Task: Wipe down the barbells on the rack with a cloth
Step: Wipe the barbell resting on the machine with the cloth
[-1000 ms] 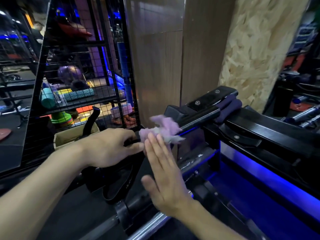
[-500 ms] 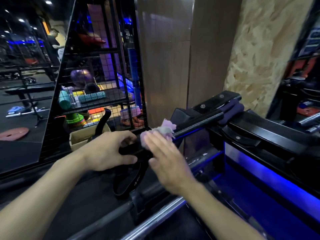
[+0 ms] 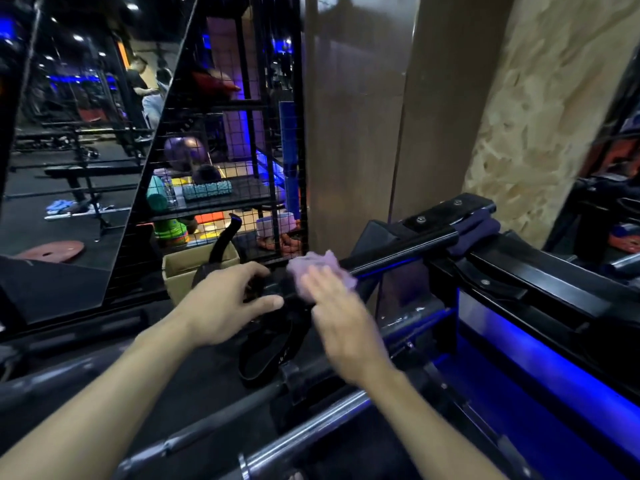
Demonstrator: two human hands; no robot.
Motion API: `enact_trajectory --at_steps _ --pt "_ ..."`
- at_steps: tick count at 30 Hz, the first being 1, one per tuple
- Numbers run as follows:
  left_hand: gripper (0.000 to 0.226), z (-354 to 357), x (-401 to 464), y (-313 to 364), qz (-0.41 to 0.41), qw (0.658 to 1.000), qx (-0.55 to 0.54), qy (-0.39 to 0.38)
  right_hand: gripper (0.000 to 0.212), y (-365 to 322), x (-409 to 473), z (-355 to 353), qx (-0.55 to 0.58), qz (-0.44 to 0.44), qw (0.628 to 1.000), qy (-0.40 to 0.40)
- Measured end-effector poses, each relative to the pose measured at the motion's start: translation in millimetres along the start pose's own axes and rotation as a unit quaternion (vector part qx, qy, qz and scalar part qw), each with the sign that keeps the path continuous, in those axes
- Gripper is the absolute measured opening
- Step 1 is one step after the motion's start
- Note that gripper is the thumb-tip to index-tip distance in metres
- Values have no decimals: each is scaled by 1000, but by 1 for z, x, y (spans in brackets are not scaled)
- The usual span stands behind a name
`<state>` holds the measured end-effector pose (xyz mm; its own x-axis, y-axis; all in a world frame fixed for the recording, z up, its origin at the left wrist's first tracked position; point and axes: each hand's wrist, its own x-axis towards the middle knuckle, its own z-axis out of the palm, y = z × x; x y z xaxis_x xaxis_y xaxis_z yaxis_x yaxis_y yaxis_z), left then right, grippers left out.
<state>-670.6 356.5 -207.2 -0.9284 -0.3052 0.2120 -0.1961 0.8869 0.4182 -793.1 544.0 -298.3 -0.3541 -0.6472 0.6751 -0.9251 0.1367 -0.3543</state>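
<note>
Gym rack (image 3: 540, 271), cloth (image 3: 313, 266) on barbell (image 3: 398, 254)

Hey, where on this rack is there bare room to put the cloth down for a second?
The flat black rail right of the bar looks bare, bordered by the blue-lit channel below. It is crowded around the left hand, right hand, cloth and hanging strap.
</note>
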Motion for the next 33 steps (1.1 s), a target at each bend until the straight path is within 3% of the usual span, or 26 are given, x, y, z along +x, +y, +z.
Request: enact_trajectory --at_steps 3,5,7,10,12,15,17,21,25,28,30,33 --pt "56 3 -3 2 -22 1000 -15 6 44 40 38 -35 -90 125 986 68" --pt "59 5 -4 3 -26 999 -29 13 41 38 60 -42 -218 185 958 -4" --pt "59 8 -5 3 -25 999 -30 23 36 19 67 -26 -258 105 957 -75" --pt "63 15 -8 6 0 998 -30 52 46 -10 46 -24 -37 5 997 -73" --pt "64 20 -12 8 18 998 -10 62 53 17 39 -40 -29 57 997 -52" --pt "66 25 -15 11 36 996 29 76 53 51 36 -58 -118 160 980 33" --pt "67 25 -14 11 37 995 34 84 40 28 36 -36 -164 97 980 50" --pt "69 26 -12 8 50 994 41 89 45 -24 29 -6 -36 -37 998 -28" --pt "64 23 -14 6 39 996 20 81 45 45 34 -41 -19 102 994 39" --pt "56 16 -14 1 11 998 -44 47 59 60 23 -32 -30 220 970 102" --pt "52 11 -10 0 -22 998 -59 7 61 31 9 -4 -24 180 978 98" --pt "55 10 1 2 -72 997 -34 -19 61 -18 -10 22 -21 10 1000 9"
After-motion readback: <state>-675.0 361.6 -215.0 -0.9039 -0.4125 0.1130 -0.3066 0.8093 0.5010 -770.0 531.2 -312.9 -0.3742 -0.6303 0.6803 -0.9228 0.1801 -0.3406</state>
